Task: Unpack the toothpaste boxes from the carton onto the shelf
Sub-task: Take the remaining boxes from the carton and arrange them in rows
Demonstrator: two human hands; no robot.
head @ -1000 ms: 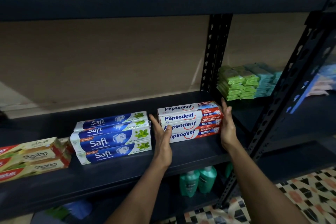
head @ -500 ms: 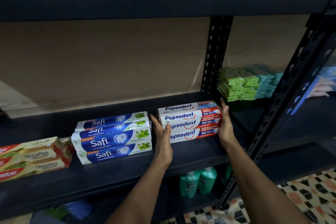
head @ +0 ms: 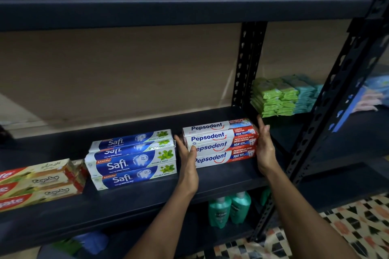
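Note:
A stack of white, red and blue Pepsodent toothpaste boxes [head: 221, 143] stands on the dark shelf [head: 223, 174], right of centre. My left hand [head: 187, 160] presses flat against the stack's left end, thumb on the front face. My right hand [head: 265, 149] presses flat against its right end with straight fingers. A stack of blue and white Safi boxes [head: 132, 157] sits just left of my left hand. Red and cream Colgate boxes [head: 40, 183] lie at the far left. No carton is in view.
A black perforated upright [head: 248, 65] stands behind the Pepsodent stack, another upright [head: 328, 122] to the right. Green and teal packets [head: 282, 96] are stacked on the neighbouring shelf. Green bottles [head: 229, 210] stand on the shelf below. Patterned floor tiles [head: 347, 229] show at bottom right.
Both hands stay pressed on the ends of the Pepsodent stack, which has barely shifted. Only the view has drifted slightly.

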